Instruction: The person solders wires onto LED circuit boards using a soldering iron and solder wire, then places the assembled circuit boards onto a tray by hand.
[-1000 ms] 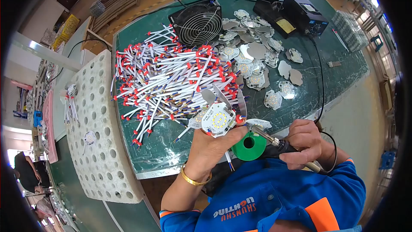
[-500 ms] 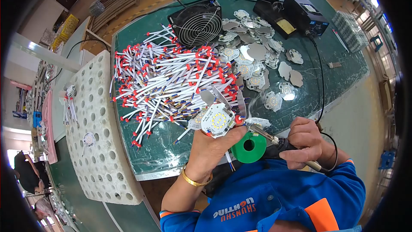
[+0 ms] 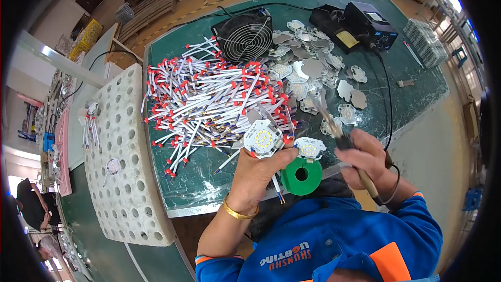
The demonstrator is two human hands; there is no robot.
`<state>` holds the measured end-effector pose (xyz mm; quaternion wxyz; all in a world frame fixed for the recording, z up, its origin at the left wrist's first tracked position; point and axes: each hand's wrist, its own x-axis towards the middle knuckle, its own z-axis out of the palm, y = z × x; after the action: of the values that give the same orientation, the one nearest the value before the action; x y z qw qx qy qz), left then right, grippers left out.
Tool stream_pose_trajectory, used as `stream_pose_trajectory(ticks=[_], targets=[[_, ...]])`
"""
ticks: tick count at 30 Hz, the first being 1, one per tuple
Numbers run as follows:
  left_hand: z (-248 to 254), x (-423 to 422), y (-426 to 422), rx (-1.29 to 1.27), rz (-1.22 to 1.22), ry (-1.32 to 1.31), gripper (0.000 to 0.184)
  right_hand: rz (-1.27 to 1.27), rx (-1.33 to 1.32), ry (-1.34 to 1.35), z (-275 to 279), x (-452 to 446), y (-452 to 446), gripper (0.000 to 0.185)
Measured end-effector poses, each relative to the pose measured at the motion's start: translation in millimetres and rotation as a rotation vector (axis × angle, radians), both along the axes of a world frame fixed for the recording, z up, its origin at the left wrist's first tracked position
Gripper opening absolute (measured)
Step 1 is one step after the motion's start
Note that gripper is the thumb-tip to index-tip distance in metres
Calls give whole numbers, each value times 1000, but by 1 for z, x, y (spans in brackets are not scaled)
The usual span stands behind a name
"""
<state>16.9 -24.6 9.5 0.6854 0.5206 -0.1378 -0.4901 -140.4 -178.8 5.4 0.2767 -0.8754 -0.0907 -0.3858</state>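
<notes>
Soldering iron (image 3: 342, 142) pulled up and away from left hand (image 3: 255, 172) since last frame; right hand (image 3: 366, 157) gripping it. Left closed on LED boards (image 3: 262, 140), green spool (image 3: 314, 176) just beside its thumb.

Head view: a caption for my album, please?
Left hand holding flat white LED boards, right hand gripping a black-and-tan soldering iron, beside heaped red-collared white wires on a green table.

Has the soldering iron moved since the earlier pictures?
Yes. The soldering iron has swung away from the left hand, toward the stationary board pile.
</notes>
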Motion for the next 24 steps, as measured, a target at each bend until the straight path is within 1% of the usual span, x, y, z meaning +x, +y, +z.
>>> stream_pose_trajectory(ticks=[1, 3, 5, 8, 11, 12, 13, 15, 17, 19, 20, 21, 23, 24], targets=[[0, 0, -1, -4, 1, -7, 21, -92, 43, 10, 0, 5, 3, 31], [1, 0, -2, -12, -1, -18, 21, -126, 64, 8, 6, 21, 11, 31], [1, 2, -2, -4, -39, -14, 24, -171, 164, -61, -2, 32, 15, 32], [-2, 2, -3, -39, 12, -56, 26, -148, 190, -83, 5, 37, 15, 28], [-1, 10, 0, -100, -55, -75, 27, -141, 206, -92, 9, 40, 12, 26], [-3, 10, 0, -112, -31, -69, 26, -123, 225, -74, 11, 40, 10, 25], [-3, 12, 0, -112, -33, -67, 26, -125, 225, -72, 13, 40, 9, 25], [-3, 17, 1, -90, -84, -47, 25, -48, 225, -63, 16, 41, 6, 25], [-3, 19, 0, -78, -65, -46, 23, -24, 241, -45, 17, 41, 5, 25], [-2, 25, 0, -59, -156, -30, 22, 1, 256, -29, 16, 42, 3, 25], [-1, 27, -2, -69, -204, -33, 25, 39, 286, -17, 16, 42, 2, 24], [-2, 28, -3, -66, -202, -30, 25, 78, 315, -5, 15, 43, 2, 23], [-6, 30, -6, -94, -320, -1, 29, 118, 346, -5, 14, 46, 5, 23], [-4, 31, -7, -62, -406, 1, 31, 156, 374, -6, 13, 48, 6, 23]])
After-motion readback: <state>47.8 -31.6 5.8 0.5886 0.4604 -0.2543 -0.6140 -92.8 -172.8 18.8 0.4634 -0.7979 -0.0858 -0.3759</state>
